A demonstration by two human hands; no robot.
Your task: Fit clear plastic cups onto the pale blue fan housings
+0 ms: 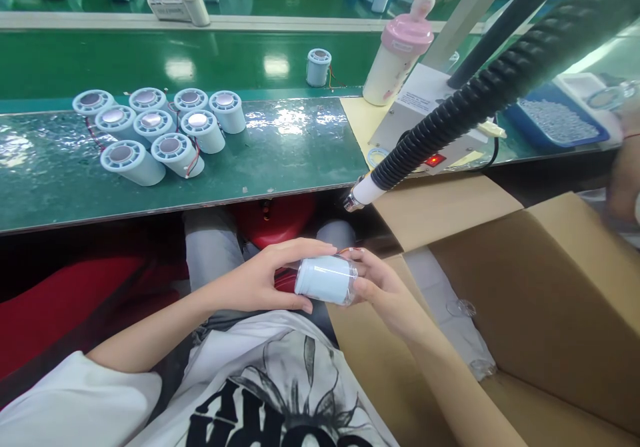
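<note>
Both hands hold one pale blue cylindrical part (326, 279) over the lap, below the table (280, 160) edge. Left hand (260, 277) wraps its near end; right hand (377, 284) pinches the far end, each grip closed on it. It looks light, rigid and smooth; the side walls suit holding. Its wires are barely visible. Nine similar cylinders (155, 127) stand beyond; the cardboard box (550, 287) contents are unclear.

pale blue cylinder (325, 278) | lying sideways | clear cap on right end | above lap
</note>
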